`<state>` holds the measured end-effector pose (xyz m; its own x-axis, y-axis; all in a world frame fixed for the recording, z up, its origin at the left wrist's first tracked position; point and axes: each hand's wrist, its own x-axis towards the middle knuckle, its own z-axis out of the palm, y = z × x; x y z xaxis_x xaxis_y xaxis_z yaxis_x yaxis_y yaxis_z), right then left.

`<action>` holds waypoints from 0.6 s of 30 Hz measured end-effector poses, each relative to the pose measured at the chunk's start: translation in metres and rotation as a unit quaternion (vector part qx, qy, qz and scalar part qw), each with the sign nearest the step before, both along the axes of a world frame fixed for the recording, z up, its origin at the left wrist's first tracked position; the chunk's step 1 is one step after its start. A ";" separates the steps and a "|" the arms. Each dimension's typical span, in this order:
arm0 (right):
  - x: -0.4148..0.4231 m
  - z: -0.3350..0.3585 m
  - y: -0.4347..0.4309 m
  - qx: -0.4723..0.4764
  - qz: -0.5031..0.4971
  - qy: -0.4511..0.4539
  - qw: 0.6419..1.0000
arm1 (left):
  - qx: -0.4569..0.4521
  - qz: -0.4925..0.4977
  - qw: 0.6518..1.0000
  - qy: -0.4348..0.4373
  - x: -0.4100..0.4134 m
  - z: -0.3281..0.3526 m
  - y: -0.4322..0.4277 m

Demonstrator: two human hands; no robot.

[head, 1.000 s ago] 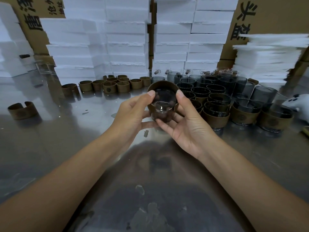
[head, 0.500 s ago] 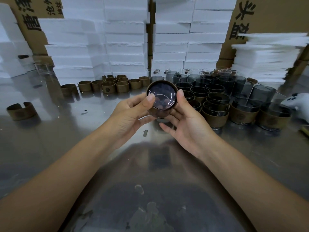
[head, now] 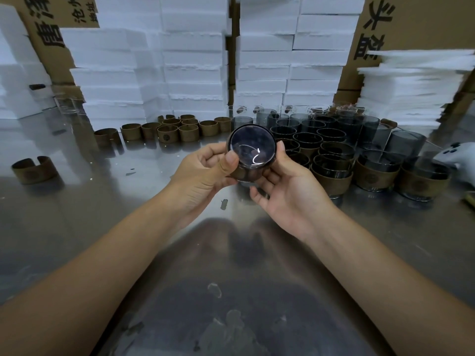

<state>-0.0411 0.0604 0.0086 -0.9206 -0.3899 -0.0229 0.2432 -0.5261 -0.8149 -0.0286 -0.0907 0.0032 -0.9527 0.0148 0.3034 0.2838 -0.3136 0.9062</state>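
I hold a dark smoked glass cup (head: 252,147) with a brown sleeve round it, tilted so its round base faces me, above the shiny metal table (head: 108,217). My left hand (head: 203,173) grips its left side, thumb on the rim of the base. My right hand (head: 288,191) cups the right side, thumb against the sleeve and fingers curled underneath. Empty brown sleeves (head: 177,131) stand in a group behind the cup to the left. Sleeved and bare dark glasses (head: 334,150) crowd the table to the right.
One open brown sleeve (head: 34,169) lies alone at the left. White foam boxes (head: 195,60) are stacked along the back, with cardboard boxes (head: 411,19) behind and a pile of foam sheets (head: 416,86) at right. A white controller (head: 460,156) sits at the right edge.
The cup has been tipped over in my hands: a second ago its mouth faced up and away, now its base faces me. My left thumb has slid onto the base's edge.
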 end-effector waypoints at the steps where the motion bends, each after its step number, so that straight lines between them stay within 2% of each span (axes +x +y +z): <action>1: 0.001 0.000 0.000 -0.003 -0.002 -0.004 1.000 | 0.004 -0.001 1.000 0.003 0.000 0.000 0.000; 7: 0.002 0.001 -0.001 0.006 -0.007 -0.005 1.000 | 0.000 -0.003 1.000 0.007 0.001 0.001 0.000; 14: 0.001 -0.002 -0.003 0.097 0.015 -0.012 0.995 | -0.014 0.000 1.000 0.002 0.002 0.008 -0.007; 18: -0.001 -0.001 0.000 0.090 0.053 -0.043 0.994 | -0.100 0.000 0.995 0.009 0.001 0.006 -0.011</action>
